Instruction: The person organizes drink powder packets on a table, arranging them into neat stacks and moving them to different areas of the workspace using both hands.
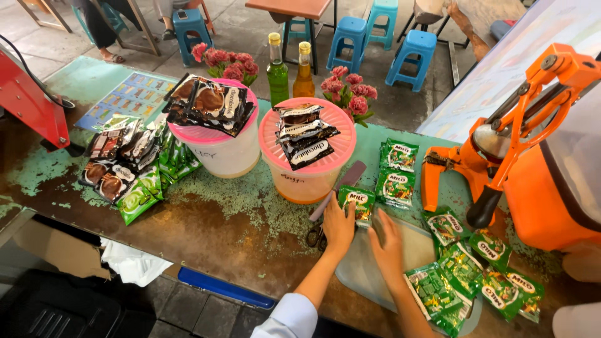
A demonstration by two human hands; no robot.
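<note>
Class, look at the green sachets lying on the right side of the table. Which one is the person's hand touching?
The green sachet beside the scissors, in front of the pink-lidded tub. The left hand rests on it; the other green sachets lie untouched.

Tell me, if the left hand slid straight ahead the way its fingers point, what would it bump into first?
Probably the green sachet touching the left hand at its fingertips; beyond it stands the pink-lidded tub. Depth is hard to judge.

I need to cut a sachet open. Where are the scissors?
In the head view, the scissors lie on the table's near middle, just left of the left hand, their blades pointing toward the pink-lidded bucket.
</note>
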